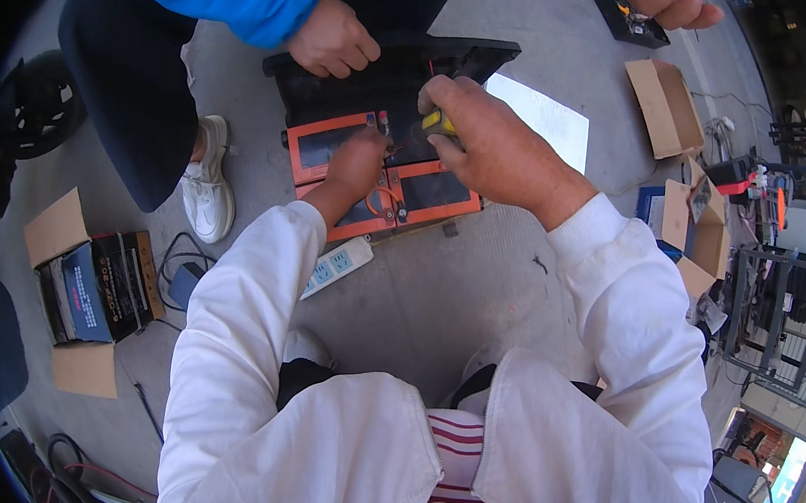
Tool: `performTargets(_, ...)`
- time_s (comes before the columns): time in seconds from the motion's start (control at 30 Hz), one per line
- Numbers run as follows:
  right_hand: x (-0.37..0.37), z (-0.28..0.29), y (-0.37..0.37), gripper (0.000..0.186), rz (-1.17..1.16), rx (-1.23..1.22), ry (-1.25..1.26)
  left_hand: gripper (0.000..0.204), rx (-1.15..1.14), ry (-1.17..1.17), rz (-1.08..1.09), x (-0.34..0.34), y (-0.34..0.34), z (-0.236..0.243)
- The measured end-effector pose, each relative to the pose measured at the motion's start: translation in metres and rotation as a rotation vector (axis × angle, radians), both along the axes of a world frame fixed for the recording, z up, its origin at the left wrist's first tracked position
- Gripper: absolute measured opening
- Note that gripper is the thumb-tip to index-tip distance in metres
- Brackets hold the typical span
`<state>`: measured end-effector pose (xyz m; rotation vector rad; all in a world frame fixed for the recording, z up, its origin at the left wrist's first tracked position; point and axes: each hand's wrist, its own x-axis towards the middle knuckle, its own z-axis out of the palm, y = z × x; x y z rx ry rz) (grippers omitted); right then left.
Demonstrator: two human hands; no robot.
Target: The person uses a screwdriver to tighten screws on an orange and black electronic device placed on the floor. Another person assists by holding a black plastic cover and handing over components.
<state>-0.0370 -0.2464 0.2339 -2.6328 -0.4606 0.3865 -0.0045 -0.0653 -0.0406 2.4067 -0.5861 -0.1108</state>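
Observation:
An opened black case (312, 92) lies ahead of me on the ground. Several orange-edged black battery blocks (430, 192) sit in it. My right hand (504, 154) is closed round a yellow-and-black handled tool (435, 123), above the far part of the blocks. Its working end is hidden, so its exact kind does not show. Beside it, my left hand (360, 162) has its fingers pinched together low over the blocks, close to a terminal. Whatever they hold is hidden. A short orange cable (391, 198) curves between blocks near this hand.
A person's blue-sleeved hand (336, 38) rests at the case's raised edge; another hand (665, 1) shows top right. A white power strip (340, 266) lies nearest me. Cardboard boxes (83, 369) (666, 108), cords and a white sheet (547, 119) lie around. A metal frame (776, 314) stands right.

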Motion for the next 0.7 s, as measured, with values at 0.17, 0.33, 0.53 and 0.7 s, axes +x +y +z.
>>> performTargets(0.17,0.003,-0.004,0.001,0.034,0.044,-0.033,-0.102,0.014,-0.005,-0.017,-0.003,-0.003,-0.001,0.004)
performTargets(0.33,0.009,-0.005,0.014,0.041,0.011,-0.142,-0.193,0.012,-0.094,0.053,-0.007,0.0,0.001,0.01)
performTargets(0.53,0.017,0.005,0.018,0.041,-0.125,-0.169,-0.08,0.02,-0.125,0.155,0.1,-0.011,-0.014,0.026)
performTargets(0.7,0.008,-0.002,0.011,0.03,-0.025,0.028,-0.188,0.019,-0.157,0.049,0.096,-0.011,-0.006,0.006)
